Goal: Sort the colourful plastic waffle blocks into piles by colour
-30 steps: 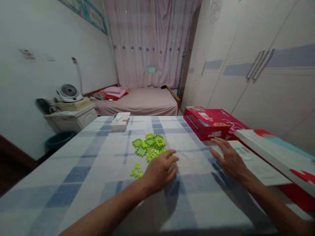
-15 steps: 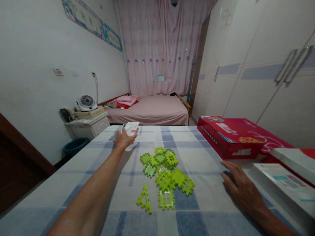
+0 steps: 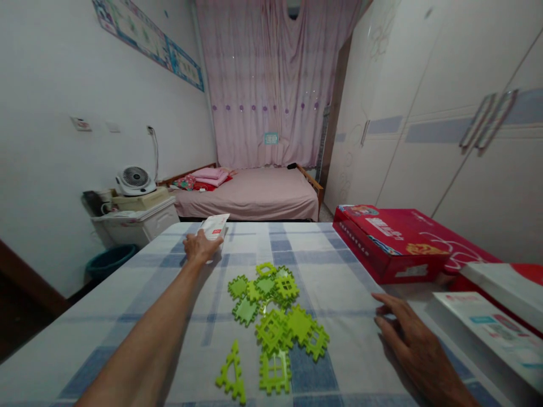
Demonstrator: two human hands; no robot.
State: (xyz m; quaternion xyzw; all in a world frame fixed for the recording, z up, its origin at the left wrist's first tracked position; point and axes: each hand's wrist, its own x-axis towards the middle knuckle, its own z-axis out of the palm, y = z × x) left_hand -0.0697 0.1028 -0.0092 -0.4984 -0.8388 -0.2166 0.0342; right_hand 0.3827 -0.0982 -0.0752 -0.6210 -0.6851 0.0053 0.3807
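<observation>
My left hand (image 3: 201, 247) reaches to the far left part of the table, its fingers and thumb closed around a small white box (image 3: 215, 225) with a red label. The box looks slightly tilted, and its near part is hidden by the hand. My right hand (image 3: 409, 333) is open near the right side of the cloth, fingers loosely bent and thumb apart, with nothing in it. Between my arms lies a loose pile of green toothed building pieces (image 3: 274, 330), some square with window gaps. A triangular green piece (image 3: 232, 374) lies apart at the near left.
A blue and white checked cloth (image 3: 339, 271) covers the table. On the right stand a large red box (image 3: 394, 234) and a white box (image 3: 487, 325). Beyond the table is a bed (image 3: 254, 192); at left, a fan (image 3: 136, 180) sits on a cabinet (image 3: 156, 223).
My left hand has closed more fully around the white box, which now sits more tilted. The view has shifted a little, and my right hand stays about where it was.
</observation>
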